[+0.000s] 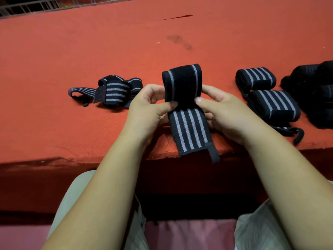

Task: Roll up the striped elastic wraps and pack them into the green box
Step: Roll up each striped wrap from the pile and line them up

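A black elastic wrap with grey stripes [187,105] is held above the front edge of the red table [72,60]. Its top part is folded over into a loop, and the striped tail with a thumb loop hangs down over the edge. My left hand [149,109] pinches the wrap's left side with thumb and fingers. On the opposite side, my right hand [223,112] pinches it the same way. A loose, unrolled wrap [111,92] lies to the left. Two rolled wraps [255,78] [273,105] lie to the right. No green box is in view.
A dark heap of more black wraps [315,91] sits at the right edge of the table. A wire grille [36,6] runs along the table's far left side. My knees in light trousers [75,204] are below the table edge.
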{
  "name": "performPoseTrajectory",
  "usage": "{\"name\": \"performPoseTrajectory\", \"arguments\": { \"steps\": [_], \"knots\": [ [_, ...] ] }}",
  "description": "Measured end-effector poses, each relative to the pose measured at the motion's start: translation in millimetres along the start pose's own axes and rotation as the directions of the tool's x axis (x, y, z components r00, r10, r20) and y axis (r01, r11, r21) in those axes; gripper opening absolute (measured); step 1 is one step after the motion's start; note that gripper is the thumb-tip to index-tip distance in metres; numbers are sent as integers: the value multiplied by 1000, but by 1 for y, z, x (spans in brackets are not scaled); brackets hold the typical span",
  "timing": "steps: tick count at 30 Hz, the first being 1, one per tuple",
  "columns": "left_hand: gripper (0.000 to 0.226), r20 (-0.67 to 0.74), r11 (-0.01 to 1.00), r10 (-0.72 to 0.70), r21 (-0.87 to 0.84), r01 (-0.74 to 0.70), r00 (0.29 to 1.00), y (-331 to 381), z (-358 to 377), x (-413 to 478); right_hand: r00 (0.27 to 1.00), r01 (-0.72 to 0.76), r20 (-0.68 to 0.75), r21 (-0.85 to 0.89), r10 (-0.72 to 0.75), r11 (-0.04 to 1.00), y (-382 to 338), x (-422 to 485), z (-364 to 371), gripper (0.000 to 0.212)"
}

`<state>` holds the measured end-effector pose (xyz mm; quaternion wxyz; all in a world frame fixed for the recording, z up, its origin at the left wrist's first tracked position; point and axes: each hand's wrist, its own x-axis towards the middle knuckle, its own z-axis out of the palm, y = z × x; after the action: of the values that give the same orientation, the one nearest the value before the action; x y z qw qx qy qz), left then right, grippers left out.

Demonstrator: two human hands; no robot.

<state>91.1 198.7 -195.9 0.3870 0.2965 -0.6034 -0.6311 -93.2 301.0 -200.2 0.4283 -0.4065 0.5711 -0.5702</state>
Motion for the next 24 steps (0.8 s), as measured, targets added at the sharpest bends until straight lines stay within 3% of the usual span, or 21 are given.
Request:
{"name": "performPoseTrajectory", "arguments": {
  "steps": [4,8,13,16,19,24],
  "knots": [
    [29,-71,1000,-6,7,7,997,-3,-2,5,997,-52,-59,95,58,994,-6,-1,3,34],
    [33,-54,995,-62,-83,57,997,0,-1,5,987,-159,25,175,157,972,-8,0,-3,68],
    [39,-41,977,-113,-185,104,993,4,8,3,995,-47,-75,160,60,986,-8,-2,-4,31],
    [28,-28,980,-141,-147,136,990,6,12,1,987,25,-160,213,10,977,-7,-1,0,27],
    [44,62,983,-150,-100,155,987,7,13,-3,978,60,-207,235,-10,970,-6,-1,3,26],
    [36,143,988,-111,-90,124,984,2,13,0,980,71,-193,165,-38,984,2,4,1,40]
  ]
}}
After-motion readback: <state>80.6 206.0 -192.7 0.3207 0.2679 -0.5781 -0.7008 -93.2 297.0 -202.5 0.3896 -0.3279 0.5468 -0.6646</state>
